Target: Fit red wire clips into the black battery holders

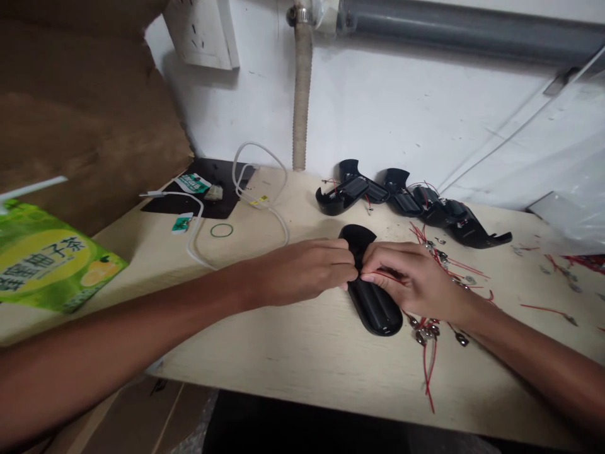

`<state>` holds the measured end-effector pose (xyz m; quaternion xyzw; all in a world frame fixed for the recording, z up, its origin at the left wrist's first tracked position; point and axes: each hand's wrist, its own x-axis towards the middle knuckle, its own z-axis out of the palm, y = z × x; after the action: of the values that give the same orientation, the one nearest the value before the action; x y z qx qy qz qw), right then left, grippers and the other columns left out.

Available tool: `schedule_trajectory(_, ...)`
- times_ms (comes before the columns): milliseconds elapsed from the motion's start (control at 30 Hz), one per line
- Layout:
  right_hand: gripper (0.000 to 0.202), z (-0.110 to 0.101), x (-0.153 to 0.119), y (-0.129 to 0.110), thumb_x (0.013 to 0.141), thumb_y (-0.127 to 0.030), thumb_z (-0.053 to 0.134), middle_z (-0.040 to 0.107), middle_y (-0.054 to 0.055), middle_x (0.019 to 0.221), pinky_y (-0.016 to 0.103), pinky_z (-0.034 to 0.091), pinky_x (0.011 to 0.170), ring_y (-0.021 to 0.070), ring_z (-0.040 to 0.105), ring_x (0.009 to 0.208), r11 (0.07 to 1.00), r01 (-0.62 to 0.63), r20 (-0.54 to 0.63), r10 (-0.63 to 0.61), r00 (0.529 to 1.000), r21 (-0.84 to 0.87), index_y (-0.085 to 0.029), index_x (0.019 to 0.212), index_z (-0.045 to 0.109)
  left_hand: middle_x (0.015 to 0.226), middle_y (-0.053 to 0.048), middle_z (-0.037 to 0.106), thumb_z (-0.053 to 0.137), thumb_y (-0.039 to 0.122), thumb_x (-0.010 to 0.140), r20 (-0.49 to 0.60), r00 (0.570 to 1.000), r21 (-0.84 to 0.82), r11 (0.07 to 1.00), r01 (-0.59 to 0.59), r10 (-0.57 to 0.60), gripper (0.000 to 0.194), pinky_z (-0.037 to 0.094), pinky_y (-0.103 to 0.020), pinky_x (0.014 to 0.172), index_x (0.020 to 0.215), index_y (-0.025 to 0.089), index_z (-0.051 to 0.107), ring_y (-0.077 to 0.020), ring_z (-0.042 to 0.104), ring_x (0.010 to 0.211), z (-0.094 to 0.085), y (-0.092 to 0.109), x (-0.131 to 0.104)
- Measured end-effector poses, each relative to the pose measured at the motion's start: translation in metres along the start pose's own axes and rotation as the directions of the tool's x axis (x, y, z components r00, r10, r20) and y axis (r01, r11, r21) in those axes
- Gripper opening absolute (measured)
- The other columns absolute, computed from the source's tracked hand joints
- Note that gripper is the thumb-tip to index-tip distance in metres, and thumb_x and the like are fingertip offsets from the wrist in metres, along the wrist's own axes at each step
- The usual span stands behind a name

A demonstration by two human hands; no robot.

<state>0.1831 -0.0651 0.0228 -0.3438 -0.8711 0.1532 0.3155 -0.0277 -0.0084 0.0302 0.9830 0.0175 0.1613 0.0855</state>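
A black plastic casing with a rounded lower end and a curved upper end lies on the table beneath both hands. My right hand pinches a thin red wire between thumb and fingertips, just over the middle of the casing. From the left, my left hand meets it with fingers curled and closed at the casing's edge; what sits in those fingertips is hidden. Beside my right hand lie several loose red wires with small metal contacts.
Several similar black casings stand along the back, some with red wires. At the left are a white cable, a green rubber band, a dark flat sheet and a green packet. A wall with a grey pipe rises behind.
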Motion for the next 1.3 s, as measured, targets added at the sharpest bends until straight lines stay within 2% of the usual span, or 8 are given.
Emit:
schedule_trajectory(200, 0.014, -0.004, 0.005, -0.001, 0.09, -0.02, 0.052, 0.058, 0.001, 0.069, 0.024, 0.035, 0.05, 0.0101, 0.049, 0.057, 1.0, -0.022, 0.069, 0.023, 0.997, -0.005, -0.018, 0.076, 0.053, 0.091, -0.009, 0.064, 0.034, 0.014, 0.096, -0.003, 1.0, -0.03, 1.0, 0.0, 0.0, 0.029, 0.044, -0.03, 0.082, 0.089, 0.013, 0.062, -0.0176, 0.053, 0.091, 0.0, -0.001, 0.001)
schedule_trajectory(400, 0.015, -0.008, 0.01, -0.004, 0.087, -0.016, 0.052, 0.048, -0.003, 0.06, 0.022, 0.031, 0.048, 0.0079, 0.041, 0.053, 0.995, -0.094, 0.128, 0.089, 0.988, 0.034, -0.017, 0.073, 0.052, 0.089, -0.008, 0.064, 0.034, 0.012, 0.096, -0.003, 1.0, -0.019, 1.0, -0.012, 0.011, 0.029, 0.044, -0.028, 0.081, 0.087, 0.013, 0.062, -0.0166, 0.053, 0.088, 0.0, 0.0, 0.002)
schedule_trajectory(600, 0.014, -0.005, 0.004, 0.0, 0.086, -0.023, 0.057, 0.053, -0.001, 0.068, 0.022, 0.037, 0.054, 0.0095, 0.048, 0.061, 0.916, -0.303, 0.15, 0.272, 0.951, 0.262, -0.016, 0.075, 0.054, 0.09, -0.009, 0.065, 0.035, 0.014, 0.096, -0.064, 0.998, -0.013, 1.0, -0.014, 0.013, 0.027, 0.046, -0.03, 0.081, 0.089, 0.011, 0.061, -0.0176, 0.054, 0.091, 0.003, 0.0, -0.001)
schedule_trajectory(700, 0.018, -0.006, 0.0, 0.003, 0.086, -0.03, 0.059, 0.054, 0.0, 0.069, 0.023, 0.037, 0.055, 0.0101, 0.049, 0.063, 0.869, -0.332, 0.123, 0.308, 0.943, 0.368, -0.015, 0.076, 0.058, 0.091, -0.009, 0.065, 0.036, 0.016, 0.097, -0.115, 0.993, -0.037, 0.999, -0.019, 0.014, 0.025, 0.047, -0.029, 0.081, 0.093, 0.011, 0.06, -0.0171, 0.054, 0.092, 0.005, 0.0, -0.003)
schedule_trajectory(833, 0.018, -0.007, -0.001, 0.005, 0.082, -0.03, 0.064, 0.056, 0.001, 0.069, 0.024, 0.038, 0.057, 0.0103, 0.051, 0.063, 0.834, -0.355, 0.077, 0.358, 0.931, 0.423, -0.014, 0.075, 0.06, 0.092, -0.01, 0.065, 0.037, 0.017, 0.097, -0.122, 0.992, -0.06, 0.998, -0.033, 0.025, 0.023, 0.047, -0.029, 0.082, 0.096, 0.01, 0.059, -0.0173, 0.054, 0.094, 0.005, 0.0, -0.003)
schedule_trajectory(1000, 0.017, -0.001, 0.0, 0.0, 0.082, -0.028, 0.063, 0.052, -0.002, 0.063, 0.022, 0.035, 0.051, 0.0089, 0.046, 0.057, 0.856, -0.352, 0.047, 0.362, 0.931, 0.378, -0.015, 0.072, 0.059, 0.089, -0.008, 0.064, 0.036, 0.014, 0.097, -0.109, 0.994, -0.039, 0.999, -0.03, 0.025, 0.024, 0.047, -0.028, 0.08, 0.093, 0.01, 0.059, -0.0168, 0.054, 0.092, 0.006, 0.002, -0.002)
schedule_trajectory(1167, 0.015, 0.002, -0.001, -0.005, 0.083, -0.026, 0.061, 0.049, -0.003, 0.063, 0.022, 0.033, 0.05, 0.0082, 0.044, 0.056, 0.913, -0.354, -0.041, 0.369, 0.929, 0.203, -0.016, 0.074, 0.057, 0.091, -0.01, 0.064, 0.036, 0.012, 0.096, -0.093, 0.995, 0.037, 0.999, -0.031, 0.034, 0.024, 0.048, -0.031, 0.084, 0.094, 0.01, 0.06, -0.0182, 0.053, 0.097, 0.008, 0.0, -0.002)
schedule_trajectory(1300, 0.02, 0.006, -0.003, -0.003, 0.083, -0.034, 0.064, 0.044, -0.004, 0.066, 0.024, 0.035, 0.052, 0.0095, 0.043, 0.058, 0.899, -0.427, -0.111, 0.437, 0.893, 0.102, -0.018, 0.083, 0.053, 0.093, -0.009, 0.063, 0.035, 0.01, 0.096, -0.088, 0.996, 0.096, 0.995, -0.027, 0.035, 0.025, 0.048, -0.031, 0.085, 0.096, 0.01, 0.059, -0.0178, 0.053, 0.097, 0.008, -0.001, -0.003)
